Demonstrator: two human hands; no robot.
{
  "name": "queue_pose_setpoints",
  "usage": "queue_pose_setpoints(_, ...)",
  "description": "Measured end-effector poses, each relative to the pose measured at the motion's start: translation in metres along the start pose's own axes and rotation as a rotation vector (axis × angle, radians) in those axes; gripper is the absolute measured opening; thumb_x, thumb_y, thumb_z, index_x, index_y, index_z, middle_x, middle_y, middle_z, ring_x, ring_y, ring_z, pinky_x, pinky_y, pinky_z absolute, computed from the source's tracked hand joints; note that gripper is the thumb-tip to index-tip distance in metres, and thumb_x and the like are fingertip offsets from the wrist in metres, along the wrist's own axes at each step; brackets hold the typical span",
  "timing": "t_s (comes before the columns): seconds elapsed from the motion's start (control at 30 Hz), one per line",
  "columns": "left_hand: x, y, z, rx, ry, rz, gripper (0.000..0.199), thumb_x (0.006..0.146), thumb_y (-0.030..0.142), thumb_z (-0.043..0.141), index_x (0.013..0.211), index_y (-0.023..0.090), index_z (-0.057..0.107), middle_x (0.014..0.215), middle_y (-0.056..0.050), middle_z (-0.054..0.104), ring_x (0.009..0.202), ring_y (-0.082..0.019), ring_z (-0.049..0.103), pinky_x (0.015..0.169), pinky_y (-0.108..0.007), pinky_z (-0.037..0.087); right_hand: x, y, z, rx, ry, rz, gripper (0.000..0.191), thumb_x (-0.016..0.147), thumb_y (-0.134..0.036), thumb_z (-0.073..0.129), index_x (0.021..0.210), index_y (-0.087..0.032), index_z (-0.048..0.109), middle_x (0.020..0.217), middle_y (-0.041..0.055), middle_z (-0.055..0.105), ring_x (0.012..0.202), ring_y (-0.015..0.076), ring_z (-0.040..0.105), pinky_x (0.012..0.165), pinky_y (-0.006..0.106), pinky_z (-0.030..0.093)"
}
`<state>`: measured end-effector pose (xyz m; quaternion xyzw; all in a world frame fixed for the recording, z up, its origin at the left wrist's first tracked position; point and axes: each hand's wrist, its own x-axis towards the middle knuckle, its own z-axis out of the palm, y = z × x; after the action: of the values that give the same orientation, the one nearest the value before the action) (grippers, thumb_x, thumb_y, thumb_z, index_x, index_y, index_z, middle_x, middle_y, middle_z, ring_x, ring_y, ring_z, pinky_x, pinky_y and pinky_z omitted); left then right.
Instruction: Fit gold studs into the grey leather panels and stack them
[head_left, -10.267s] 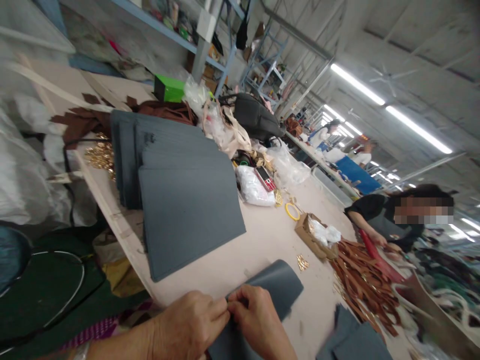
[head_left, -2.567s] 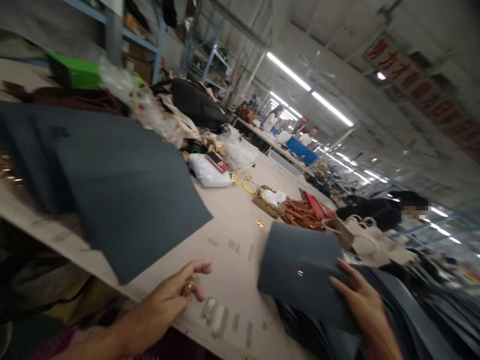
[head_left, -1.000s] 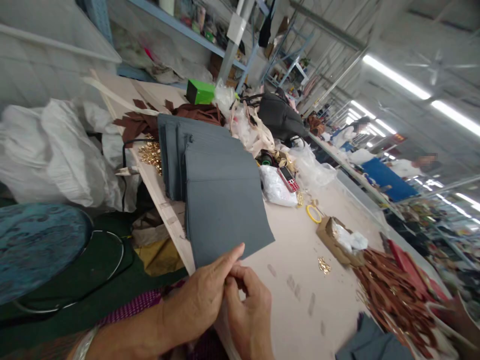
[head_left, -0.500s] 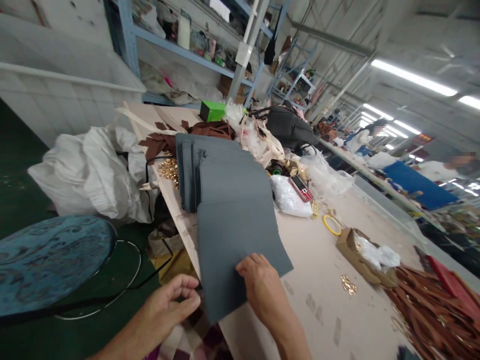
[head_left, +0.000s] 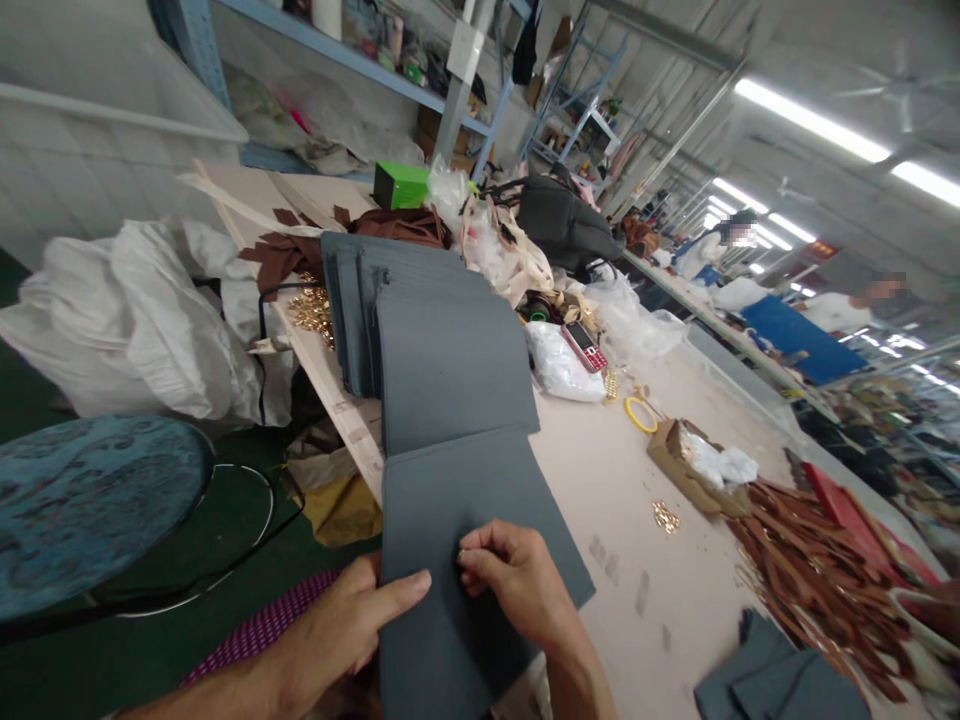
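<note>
A dark grey flat panel (head_left: 469,490), like leather or fabric, lies at the front edge of the table and reaches toward me. My left hand (head_left: 367,605) grips its left edge, thumb on top and fingers underneath. Over the panel's middle, my right hand (head_left: 514,580) is closed in a pinch. Whatever is between its fingertips is too small to make out. Just beyond lies a fanned stack of similar grey panels (head_left: 450,350), and the near panel touches its front end.
Left of the table stands a blue-patterned round stool (head_left: 97,510) beside white sacks (head_left: 127,320). On the table are gold metal pieces (head_left: 665,517), a cardboard box (head_left: 675,470), a yellow ring (head_left: 640,415), a phone (head_left: 585,347) and brown straps (head_left: 817,560). More grey pieces (head_left: 780,675) lie at lower right.
The near panel has come toward me, away from the stack. My left hand, previously apart from it, has taken hold of its left edge. My right hand remains over the panel, fingers pinched.
</note>
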<state>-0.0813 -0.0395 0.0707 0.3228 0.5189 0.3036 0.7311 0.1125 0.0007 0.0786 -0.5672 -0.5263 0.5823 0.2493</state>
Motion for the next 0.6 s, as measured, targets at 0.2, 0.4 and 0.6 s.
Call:
queue_pose_setpoints(0.2,0.001,-0.01,0.001,-0.03,0.045,-0.032,0.053,0.072,0.067,0.062,0.084,0.015,0.062,0.064,0.004,0.054,0.046,-0.008,0.039,0.043,-0.02,0.026,-0.005,-0.002,0.002,-0.108,0.015,-0.048,0.01,0.078,-0.022,0.062,0.073,-0.014,0.067,0.059,-0.0031,0.059,0.056,0.0091,0.055,0.054,0.018,0.043)
queue_pose_setpoints(0.4,0.001,-0.019,-0.004,0.154,0.056,0.024,0.049,0.079,0.066,0.056,0.085,0.019,0.068,0.07,0.001,0.06,0.053,-0.014,0.053,0.047,-0.023,0.041,-0.01,-0.007,0.007,-0.117,0.087,-0.052,0.007,0.077,-0.022,0.062,0.072,-0.017,0.062,0.057,-0.0051,0.057,0.051,0.0093,0.054,0.049,0.018,0.043)
queue_pose_setpoints(0.6,0.027,-0.007,0.007,0.504,-0.121,0.583,0.037,0.088,0.043,0.053,0.122,0.029,0.063,0.12,-0.001,0.068,0.112,-0.025,0.062,0.095,-0.029,0.051,-0.014,0.002,-0.015,-0.378,0.421,-0.239,0.024,0.073,-0.04,0.074,0.072,-0.019,0.064,0.057,-0.0054,0.058,0.053,0.0096,0.051,0.049,0.018,0.038)
